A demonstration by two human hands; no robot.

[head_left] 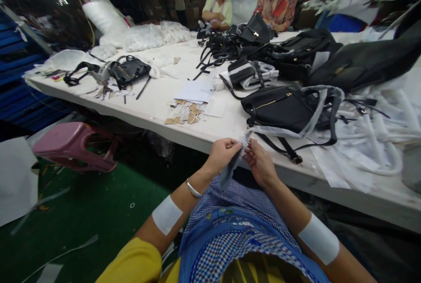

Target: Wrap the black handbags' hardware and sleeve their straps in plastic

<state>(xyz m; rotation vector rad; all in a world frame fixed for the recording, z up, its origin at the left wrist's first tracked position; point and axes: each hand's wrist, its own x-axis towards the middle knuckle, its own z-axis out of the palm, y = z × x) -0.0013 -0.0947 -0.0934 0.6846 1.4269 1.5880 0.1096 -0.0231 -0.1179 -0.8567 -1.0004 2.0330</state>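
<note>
My left hand (224, 153) pinches a strip of clear plastic wrap (226, 176) at the front edge of the white table, and its loose end hangs over my lap. Close beside it, my right hand (262, 163) has its fingers closed on the same gathered plastic. From there a plastic-wrapped strap (289, 131) runs up to a black handbag (279, 108) lying on the table to the right. The bag has a gold zipper across its front, and a dark strap with a buckle (295, 158) lies by the table edge. My fingertips partly hide the pinched spot.
Card tags and paper scraps (187, 113) lie on the white table (141, 112), with another black bag (130, 70) at left. More black bags (230, 40) are heaped at the back, where two people sit. White wrapped tubes (378, 143) lie at right; a pink stool (62, 140) stands left.
</note>
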